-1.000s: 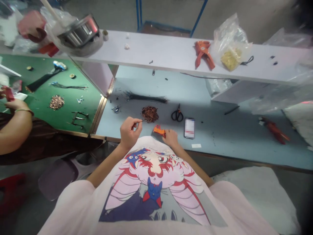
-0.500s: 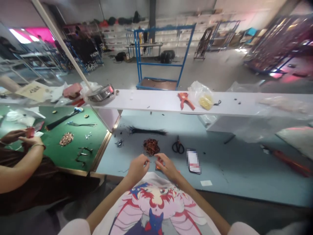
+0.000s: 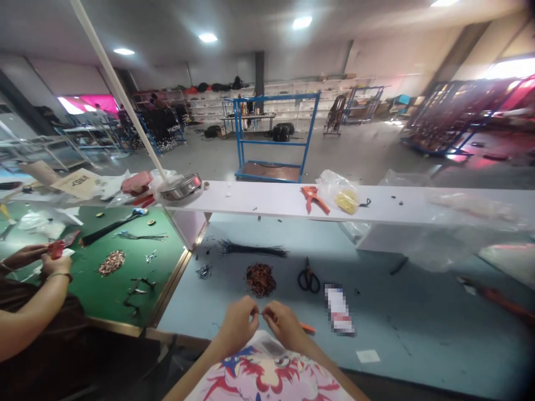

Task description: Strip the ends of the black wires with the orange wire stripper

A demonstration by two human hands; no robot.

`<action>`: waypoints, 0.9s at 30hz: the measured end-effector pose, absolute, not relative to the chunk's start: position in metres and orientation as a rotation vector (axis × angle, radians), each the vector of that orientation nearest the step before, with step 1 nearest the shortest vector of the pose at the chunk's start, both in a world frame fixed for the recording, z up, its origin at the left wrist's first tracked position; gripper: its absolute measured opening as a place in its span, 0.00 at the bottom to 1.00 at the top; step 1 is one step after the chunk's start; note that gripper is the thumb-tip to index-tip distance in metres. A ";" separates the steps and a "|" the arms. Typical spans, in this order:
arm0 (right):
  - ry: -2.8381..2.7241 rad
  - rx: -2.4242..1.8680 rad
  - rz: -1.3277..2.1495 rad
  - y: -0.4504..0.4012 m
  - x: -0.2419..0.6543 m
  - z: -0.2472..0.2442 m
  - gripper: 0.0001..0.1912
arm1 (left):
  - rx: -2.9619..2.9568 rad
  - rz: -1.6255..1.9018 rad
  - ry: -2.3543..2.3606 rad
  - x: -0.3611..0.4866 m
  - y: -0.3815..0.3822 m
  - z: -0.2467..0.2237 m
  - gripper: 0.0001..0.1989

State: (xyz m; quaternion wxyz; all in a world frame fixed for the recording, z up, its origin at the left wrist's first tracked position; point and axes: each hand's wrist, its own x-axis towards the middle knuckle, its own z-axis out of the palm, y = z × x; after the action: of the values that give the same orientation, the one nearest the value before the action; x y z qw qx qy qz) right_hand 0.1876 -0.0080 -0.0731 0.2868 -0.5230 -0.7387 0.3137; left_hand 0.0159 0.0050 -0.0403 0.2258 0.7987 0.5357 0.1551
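Note:
My left hand (image 3: 239, 322) and my right hand (image 3: 285, 324) meet at the table's front edge, before my shirt. Both are closed in a pinch, fingertips almost touching. Something thin and tiny shows between them, too small to name. Just beyond lies a pile of small copper-coloured metal pieces (image 3: 260, 279). Partly hidden by my right hand, an orange-handled tool (image 3: 308, 328) rests on the table. Black-handled scissors (image 3: 308, 279) and a phone (image 3: 339, 309) lie to the right. A bundle of thin black wires (image 3: 253, 249) stretches out behind the pile.
Small silvery parts (image 3: 204, 271) lie left of the pile. Across the back runs a white shelf (image 3: 267, 197) bearing an orange clamp (image 3: 314, 199), a clear bag (image 3: 346, 195) and a tape roll (image 3: 181, 187). A co-worker's hands (image 3: 54, 262) are busy at the green table (image 3: 90, 298).
The view has tilted up, so everything sits lower in it. My hands have drawn closer together, and my right fingers, more spread before, are now pinched.

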 end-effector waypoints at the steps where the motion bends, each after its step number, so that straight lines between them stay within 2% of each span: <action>1: -1.967 -1.392 0.851 -0.008 0.187 -0.073 0.07 | 2.193 0.433 1.471 0.016 0.005 -0.042 0.07; 8: -1.819 -1.391 1.014 -0.009 0.184 -0.063 0.10 | 2.294 0.441 1.338 0.016 0.003 -0.044 0.06; 18: -1.773 -1.367 1.157 -0.008 0.182 -0.057 0.09 | 2.414 0.409 1.365 0.014 0.003 -0.042 0.04; 27: -1.920 -1.434 1.052 -0.009 0.183 -0.070 0.17 | 2.491 0.226 1.336 0.018 0.002 -0.045 0.05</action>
State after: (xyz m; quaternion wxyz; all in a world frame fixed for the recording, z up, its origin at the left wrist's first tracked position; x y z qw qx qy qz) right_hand 0.1830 -0.0085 -0.0697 0.2590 -0.5293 -0.7085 0.3883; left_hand 0.0183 0.0021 -0.0445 0.1524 0.8682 0.4657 0.0788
